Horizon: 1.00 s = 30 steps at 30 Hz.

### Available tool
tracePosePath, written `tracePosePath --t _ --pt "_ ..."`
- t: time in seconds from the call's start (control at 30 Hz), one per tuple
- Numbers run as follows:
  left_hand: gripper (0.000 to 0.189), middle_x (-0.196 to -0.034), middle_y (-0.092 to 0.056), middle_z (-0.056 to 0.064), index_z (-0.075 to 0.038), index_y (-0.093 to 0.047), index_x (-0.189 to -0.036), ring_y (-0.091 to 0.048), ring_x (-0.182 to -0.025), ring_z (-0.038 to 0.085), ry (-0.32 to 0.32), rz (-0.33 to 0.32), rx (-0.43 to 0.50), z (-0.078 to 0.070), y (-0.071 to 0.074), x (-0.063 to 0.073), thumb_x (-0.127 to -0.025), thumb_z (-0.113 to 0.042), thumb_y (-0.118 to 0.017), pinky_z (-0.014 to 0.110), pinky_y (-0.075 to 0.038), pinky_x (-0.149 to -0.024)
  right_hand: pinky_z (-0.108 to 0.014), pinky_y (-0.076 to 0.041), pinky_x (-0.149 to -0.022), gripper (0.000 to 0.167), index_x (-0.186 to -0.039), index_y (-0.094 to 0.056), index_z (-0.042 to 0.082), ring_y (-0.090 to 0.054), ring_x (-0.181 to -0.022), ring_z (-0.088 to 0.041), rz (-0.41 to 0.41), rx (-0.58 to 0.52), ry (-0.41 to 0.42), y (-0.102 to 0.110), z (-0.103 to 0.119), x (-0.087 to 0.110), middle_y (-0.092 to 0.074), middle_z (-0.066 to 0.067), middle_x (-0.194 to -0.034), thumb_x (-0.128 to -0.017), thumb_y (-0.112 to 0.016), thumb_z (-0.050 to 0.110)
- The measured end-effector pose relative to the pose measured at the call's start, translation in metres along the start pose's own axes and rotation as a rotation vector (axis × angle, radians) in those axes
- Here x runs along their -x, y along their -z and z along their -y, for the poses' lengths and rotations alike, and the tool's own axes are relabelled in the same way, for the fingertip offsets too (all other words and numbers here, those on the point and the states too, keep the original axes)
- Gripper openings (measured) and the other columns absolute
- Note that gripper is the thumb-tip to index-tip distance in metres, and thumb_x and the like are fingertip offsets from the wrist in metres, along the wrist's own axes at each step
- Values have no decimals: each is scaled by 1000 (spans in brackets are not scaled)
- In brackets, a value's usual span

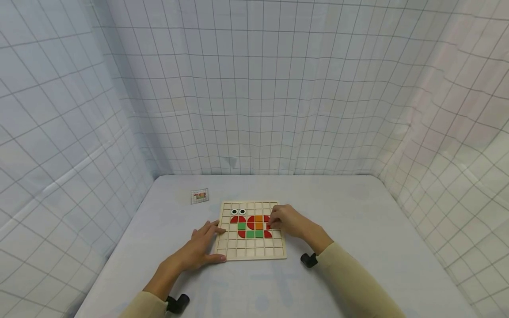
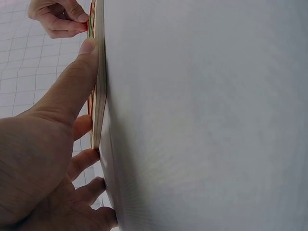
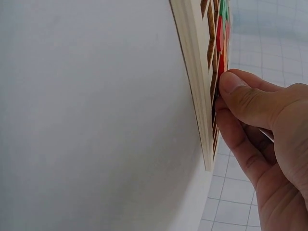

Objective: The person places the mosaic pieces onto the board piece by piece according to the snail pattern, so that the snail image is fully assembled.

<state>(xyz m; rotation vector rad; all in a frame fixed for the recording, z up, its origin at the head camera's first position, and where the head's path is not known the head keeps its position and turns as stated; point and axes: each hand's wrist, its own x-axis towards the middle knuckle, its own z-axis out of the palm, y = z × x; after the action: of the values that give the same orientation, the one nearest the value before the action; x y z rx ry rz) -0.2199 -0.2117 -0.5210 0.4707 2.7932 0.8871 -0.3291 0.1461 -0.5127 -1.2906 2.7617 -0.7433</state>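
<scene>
A pale wooden grid board [image 1: 250, 253] lies on the white table. Set in its cells are red quarter-round tiles [image 1: 242, 234], green square tiles [image 1: 255, 234], orange square tiles [image 1: 259, 222] and two round eye tiles [image 1: 238, 212]. My left hand [image 1: 199, 247] rests at the board's left side, thumb on the near left corner and fingers spread along the edge. At the right end of the pattern, my right hand [image 1: 292, 221] pinches a red tile [image 2: 85, 27] between thumb and fingers, right at the board's surface. The fingers partly hide this tile and the cells around it.
A small picture card [image 1: 199, 196] with a similar coloured pattern lies beyond the board's far left corner. White grid-lined curtains [image 1: 262, 97] enclose the table [image 1: 338, 198] at the back and both sides. Black wrist cameras [image 1: 309, 260] sit below both wrists.
</scene>
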Motion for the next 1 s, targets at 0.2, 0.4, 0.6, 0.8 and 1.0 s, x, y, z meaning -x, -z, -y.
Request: tracePosePath --t 0.2,0.4,0.6,0.8,1.0 --pt "79 -188 -36 24 -17 -58 -157 -20 -177 62 -6 -2 5 0 0 0 -95 -44 -98 92 -12 -136 -29 -69 -91 7 -106 -91 7 -74 -99 -15 -4 -5 -31 -4 2 -1 -79 -4 -108 -102 -88 2" --pt "79 -187 -36 25 -16 -59 -157 -21 -177 63 -14 -3 -5 1 0 1 -95 -45 -98 93 -14 -135 -28 -69 -89 7 -106 -90 7 -75 -97 -15 -18 23 -19 -10 4 -3 -78 -4 -106 -102 -88 1" --pt "79 -187 -37 25 -16 -59 -157 -22 -177 63 -15 -9 -8 1 -1 1 -96 -45 -97 93 -14 -135 -28 -68 -87 6 -106 -90 7 -73 -94 -14 -24 29 -29 -11 4 -4 -77 -3 -103 -102 -87 2" --pt "78 -187 -36 25 -15 -59 -157 -21 -177 63 -15 -7 -8 3 -1 1 -96 -45 -97 93 -14 -135 -25 -66 -87 6 -108 -91 8 -72 -94 -12 -13 30 -49 -10 5 -3 -77 -2 -103 -104 -87 5" --pt "78 -187 -36 26 -15 -58 -157 -21 -177 63 -16 -6 -7 2 0 1 -96 -45 -97 93 -13 -135 -23 -64 -84 7 -110 -91 9 -70 -92 -10 -8 40 -52 -8 7 -2 -76 -1 -103 -104 -88 7"
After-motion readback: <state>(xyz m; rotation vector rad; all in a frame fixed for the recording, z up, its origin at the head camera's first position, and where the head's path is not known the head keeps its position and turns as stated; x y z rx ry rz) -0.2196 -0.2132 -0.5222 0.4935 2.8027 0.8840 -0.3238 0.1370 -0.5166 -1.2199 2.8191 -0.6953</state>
